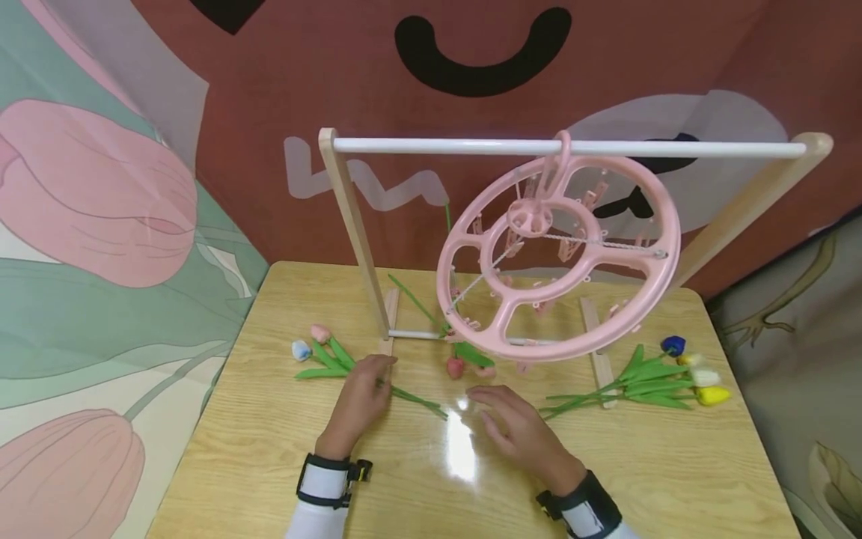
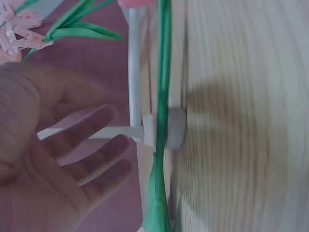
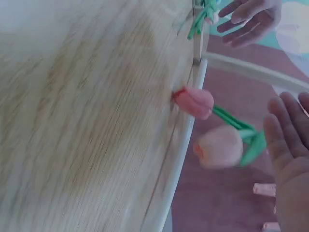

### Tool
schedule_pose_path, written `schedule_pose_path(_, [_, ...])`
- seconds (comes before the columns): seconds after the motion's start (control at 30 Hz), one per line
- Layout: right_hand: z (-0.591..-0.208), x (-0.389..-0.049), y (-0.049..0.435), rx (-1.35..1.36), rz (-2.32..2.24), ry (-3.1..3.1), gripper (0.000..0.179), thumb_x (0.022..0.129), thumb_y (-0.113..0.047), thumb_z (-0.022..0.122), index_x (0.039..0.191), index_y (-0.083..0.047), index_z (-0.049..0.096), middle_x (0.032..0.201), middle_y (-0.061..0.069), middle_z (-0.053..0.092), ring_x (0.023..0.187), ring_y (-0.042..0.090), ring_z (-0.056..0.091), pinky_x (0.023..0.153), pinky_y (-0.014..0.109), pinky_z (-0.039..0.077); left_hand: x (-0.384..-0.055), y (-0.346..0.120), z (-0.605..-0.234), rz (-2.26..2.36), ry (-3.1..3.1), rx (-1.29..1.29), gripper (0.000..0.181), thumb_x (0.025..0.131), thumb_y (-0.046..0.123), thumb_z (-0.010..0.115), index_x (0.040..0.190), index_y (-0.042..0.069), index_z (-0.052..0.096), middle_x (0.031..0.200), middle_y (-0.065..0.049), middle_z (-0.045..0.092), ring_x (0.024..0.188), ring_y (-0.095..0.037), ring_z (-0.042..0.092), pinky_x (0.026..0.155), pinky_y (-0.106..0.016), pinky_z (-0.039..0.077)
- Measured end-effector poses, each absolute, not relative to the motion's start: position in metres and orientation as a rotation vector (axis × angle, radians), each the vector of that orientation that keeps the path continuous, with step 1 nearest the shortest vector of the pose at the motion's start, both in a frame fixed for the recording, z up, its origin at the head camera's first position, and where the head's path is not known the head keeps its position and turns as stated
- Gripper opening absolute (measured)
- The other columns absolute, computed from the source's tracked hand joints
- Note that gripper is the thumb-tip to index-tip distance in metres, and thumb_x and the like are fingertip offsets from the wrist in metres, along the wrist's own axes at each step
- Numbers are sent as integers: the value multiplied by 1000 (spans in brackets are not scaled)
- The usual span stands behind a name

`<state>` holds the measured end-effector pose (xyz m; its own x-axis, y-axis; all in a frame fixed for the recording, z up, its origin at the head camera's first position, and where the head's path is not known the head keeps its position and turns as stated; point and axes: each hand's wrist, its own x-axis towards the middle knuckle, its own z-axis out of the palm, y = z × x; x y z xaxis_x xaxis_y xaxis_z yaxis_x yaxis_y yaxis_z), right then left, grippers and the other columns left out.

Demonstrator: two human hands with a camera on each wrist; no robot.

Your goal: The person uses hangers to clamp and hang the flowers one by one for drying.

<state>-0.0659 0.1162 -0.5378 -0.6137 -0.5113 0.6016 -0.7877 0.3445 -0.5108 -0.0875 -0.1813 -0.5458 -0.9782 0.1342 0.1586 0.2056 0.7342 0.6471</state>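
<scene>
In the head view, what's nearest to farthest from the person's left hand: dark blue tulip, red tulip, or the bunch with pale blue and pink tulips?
1. Pale blue and pink tulip bunch: right by the left hand, its blooms to that hand's left.
2. Red tulip: a little to its right.
3. Dark blue tulip: far over on the right.

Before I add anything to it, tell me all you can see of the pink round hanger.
The pink round hanger looks like glossy plastic: an outer rim and inner ring joined by spokes, small pink clips around both, and pale twisted cords running from hub to rim. Its hook sits over the white rail, and the hanger appears tilted. Tulips show by its left side; whether they are clipped on is unclear.
</scene>
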Motion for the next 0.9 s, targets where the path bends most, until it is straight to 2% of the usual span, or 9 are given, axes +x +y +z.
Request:
schedule_pose_path(0.23, [-546, -68, 95, 1188, 1147, -2423, 46, 85, -3, 65, 131, -4, 57, 131, 11, 62, 120, 23, 57, 97, 39, 55, -84, -196, -554, -708, -2845, -380, 38, 72, -14, 66, 107, 2, 72, 122, -20, 63, 118, -43, 52, 102, -58, 46])
schedule_pose_path(0.37, [-552, -70, 83, 1167, 1117, -2578, 45, 89, -8, 63, 133, -2, 55, 136, 14, 58, 125, 26, 53, 103, 45, 50, -85, -206, -561, -522, -2825, -425, 31, 73, -13, 69, 99, 4, 73, 120, -21, 64, 118, -47, 51, 107, -60, 40])
schedule_pose_path(0.63, [-564, -78, 59, 1140, 899, -2875, 45, 95, -21, 56, 138, -9, 51, 142, 12, 51, 132, 27, 44, 112, 45, 40, -88, -215, -570, -352, -2825, -478, 26, 74, -13, 71, 94, 4, 75, 99, -15, 69, 96, -32, 59, 87, -47, 54])
schedule_pose_path(0.9, [-564, -82, 48, 1143, 876, -2850, 43, 96, -23, 54, 136, -9, 52, 142, 12, 51, 132, 26, 44, 111, 45, 42, -90, -220, -575, -223, -2782, -553, 21, 71, -11, 74, 86, 4, 75, 86, -10, 62, 83, -28, 57, 68, -41, 55])
